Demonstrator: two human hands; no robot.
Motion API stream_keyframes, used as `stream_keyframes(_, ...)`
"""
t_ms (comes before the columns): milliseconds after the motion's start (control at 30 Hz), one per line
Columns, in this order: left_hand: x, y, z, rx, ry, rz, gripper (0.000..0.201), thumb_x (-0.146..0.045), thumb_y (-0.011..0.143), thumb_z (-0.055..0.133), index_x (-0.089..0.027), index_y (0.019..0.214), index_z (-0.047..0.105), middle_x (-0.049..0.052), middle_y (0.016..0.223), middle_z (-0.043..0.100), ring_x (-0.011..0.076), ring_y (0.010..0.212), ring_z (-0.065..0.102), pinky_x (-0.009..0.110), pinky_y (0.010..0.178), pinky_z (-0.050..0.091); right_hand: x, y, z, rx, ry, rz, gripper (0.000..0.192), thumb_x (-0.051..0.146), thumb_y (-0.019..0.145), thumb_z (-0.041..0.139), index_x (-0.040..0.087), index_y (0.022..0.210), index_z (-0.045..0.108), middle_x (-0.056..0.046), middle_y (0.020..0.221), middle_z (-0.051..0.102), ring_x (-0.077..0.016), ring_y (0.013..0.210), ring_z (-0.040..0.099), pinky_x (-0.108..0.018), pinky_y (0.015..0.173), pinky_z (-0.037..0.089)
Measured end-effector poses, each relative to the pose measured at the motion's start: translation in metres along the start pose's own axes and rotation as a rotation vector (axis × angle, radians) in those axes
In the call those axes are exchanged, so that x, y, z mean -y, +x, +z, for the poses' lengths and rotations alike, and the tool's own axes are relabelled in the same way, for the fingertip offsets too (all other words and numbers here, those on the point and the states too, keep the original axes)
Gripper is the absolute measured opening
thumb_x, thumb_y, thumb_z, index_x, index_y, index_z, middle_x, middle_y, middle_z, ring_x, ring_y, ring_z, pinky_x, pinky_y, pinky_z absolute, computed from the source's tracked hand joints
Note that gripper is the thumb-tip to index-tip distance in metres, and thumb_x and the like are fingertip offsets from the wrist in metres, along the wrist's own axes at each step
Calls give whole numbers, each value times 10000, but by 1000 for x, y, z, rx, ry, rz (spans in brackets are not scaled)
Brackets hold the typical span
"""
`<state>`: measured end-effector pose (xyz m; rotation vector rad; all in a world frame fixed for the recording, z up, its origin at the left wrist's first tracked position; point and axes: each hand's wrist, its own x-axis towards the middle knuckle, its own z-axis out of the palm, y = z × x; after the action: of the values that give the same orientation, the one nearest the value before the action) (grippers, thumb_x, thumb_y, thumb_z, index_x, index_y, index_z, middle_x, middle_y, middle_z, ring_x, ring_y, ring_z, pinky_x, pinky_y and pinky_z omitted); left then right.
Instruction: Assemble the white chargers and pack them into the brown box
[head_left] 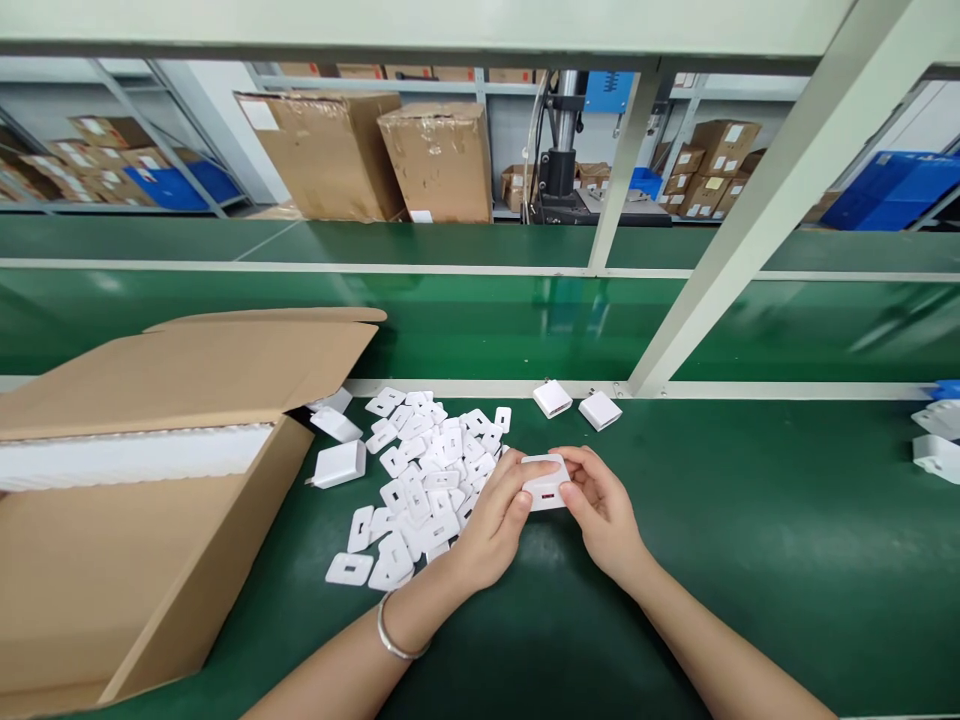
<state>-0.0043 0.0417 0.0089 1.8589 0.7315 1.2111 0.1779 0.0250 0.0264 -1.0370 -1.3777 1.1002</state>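
Both hands meet over the green mat: the left hand [499, 520] and right hand [600, 510] pinch a white charger body [545, 483] between fingertips, just above the table surface [750, 560]. Right beside the left hand lies a heap of small white cover plates [424, 470]; two more chargers [576, 404] sit beyond, an open carton [150, 480] to the left. Risky bit, seemingly: a loose fingertip hold could let the body slip, or a wrist could sweep plates off the pile.

Cardboard box [150, 520] cut by left, bottom edges; white charger [545, 487] mostly covered by fingers [517, 480].
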Motion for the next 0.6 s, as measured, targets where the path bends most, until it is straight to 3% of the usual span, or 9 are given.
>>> stream_keyframes(200, 4, 1, -1, -36, 0, -27, 367, -437, 1117, 420, -261, 1245, 715, 56, 958, 556, 215, 920, 539, 335, 796, 433, -4, -3, 6, 14, 4, 5, 398, 597, 990, 633, 270, 1215, 653, -57, 1053, 607, -195, 890, 650, -343, 832, 607)
stream_keyframes(367, 3, 3, -1, -43, -24, -101, 393, -485, 1107, 432, -257, 1232, 727, 61, 972, 595, 218, 904, 554, 348, 814, 436, -6, -1, 7, 40, 34, 112, 445, 614, 947, 688, 255, 1203, 637, -60, 1029, 648, -208, 911, 671, -356, 842, 605)
stream_keyframes(467, 0, 3, -1, -19, -76, -174, 511, -529, 1122, 298, -257, 1279, 701, 80, 1051, 629, 233, 950, 560, 374, 860, 445, -7, 1, 6, 10, 74, 166, 481, 655, 908, 715, 244, 1149, 650, -42, 940, 664, -205, 855, 675, -350, 802, 610)
stream_keyframes(600, -1, 1, -2, 12, -68, -204, 657, -569, 1111, 121, -288, 1348, 666, 73, 1035, 619, 221, 846, 514, 377, 796, 433, -9, 2, 4, 4, 89, 176, 487, 670, 900, 718, 245, 1133, 665, -39, 929, 678, -206, 861, 675, -342, 794, 605)
